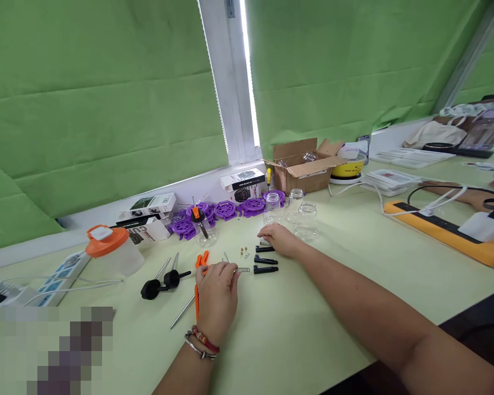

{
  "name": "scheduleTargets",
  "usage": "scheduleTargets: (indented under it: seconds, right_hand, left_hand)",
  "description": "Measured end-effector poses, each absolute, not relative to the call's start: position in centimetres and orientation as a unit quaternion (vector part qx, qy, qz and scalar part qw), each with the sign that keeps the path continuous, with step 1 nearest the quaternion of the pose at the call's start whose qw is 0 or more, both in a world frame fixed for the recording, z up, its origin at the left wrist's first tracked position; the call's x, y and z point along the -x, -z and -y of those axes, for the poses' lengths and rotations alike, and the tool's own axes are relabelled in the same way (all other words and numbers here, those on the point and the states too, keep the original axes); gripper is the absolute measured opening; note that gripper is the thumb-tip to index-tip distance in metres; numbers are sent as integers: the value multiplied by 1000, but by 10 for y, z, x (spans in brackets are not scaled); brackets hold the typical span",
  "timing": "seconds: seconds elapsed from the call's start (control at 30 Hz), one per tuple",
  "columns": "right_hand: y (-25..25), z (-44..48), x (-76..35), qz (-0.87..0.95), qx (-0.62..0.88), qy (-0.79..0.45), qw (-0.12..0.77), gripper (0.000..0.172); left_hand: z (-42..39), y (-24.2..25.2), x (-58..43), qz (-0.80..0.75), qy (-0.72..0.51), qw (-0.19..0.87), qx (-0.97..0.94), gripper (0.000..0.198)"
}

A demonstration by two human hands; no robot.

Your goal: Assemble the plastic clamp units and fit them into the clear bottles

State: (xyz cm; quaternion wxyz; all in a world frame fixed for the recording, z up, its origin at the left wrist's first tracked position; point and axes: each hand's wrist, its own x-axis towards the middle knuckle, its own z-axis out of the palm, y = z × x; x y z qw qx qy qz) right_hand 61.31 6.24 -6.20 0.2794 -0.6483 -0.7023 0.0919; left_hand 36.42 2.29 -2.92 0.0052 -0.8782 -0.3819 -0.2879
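My left hand [219, 288] is closed over the table, its fingertips at the end of a small metal spring [242, 270]. Orange-handled pliers [197, 304] lie partly under it. My right hand [278, 240] reaches to another spring [265, 243] just behind the row of black plastic parts; its fingertips are bent over that spring. Two black parts, a middle one [265, 260] and a front one [265, 269], lie side by side, with a third [264, 249] behind them. Tiny brass pieces [242, 252] sit between my hands.
Glass jars [307, 222] and purple plastic parts [225, 209] stand farther back, near an open cardboard box [304, 170]. At left are black scoops [172, 278] and an orange-lidded container [115, 252]. An orange power strip [448, 230] lies at right, beside another person's arm [456, 195].
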Motion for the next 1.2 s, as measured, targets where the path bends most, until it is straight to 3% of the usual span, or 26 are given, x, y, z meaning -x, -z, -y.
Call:
scheduleTargets:
  seconds: [0.33,0.57,0.9,1.2]
  right_hand:
    - [55,-106,-596,706,667,-110,211,17]
    - [53,-119,-590,691,687,-116,193,18]
    - [54,-108,-603,697,638,-171,279,27]
    - [59,-66,-613,706,582,-222,337,24]
  left_hand:
    - [-23,28,-363,388,280,-1,878,17]
    - [-24,28,-363,388,274,5,880,16]
    - [-23,27,-363,396,269,-11,878,17]
    - [-22,26,-364,389,269,-8,881,18]
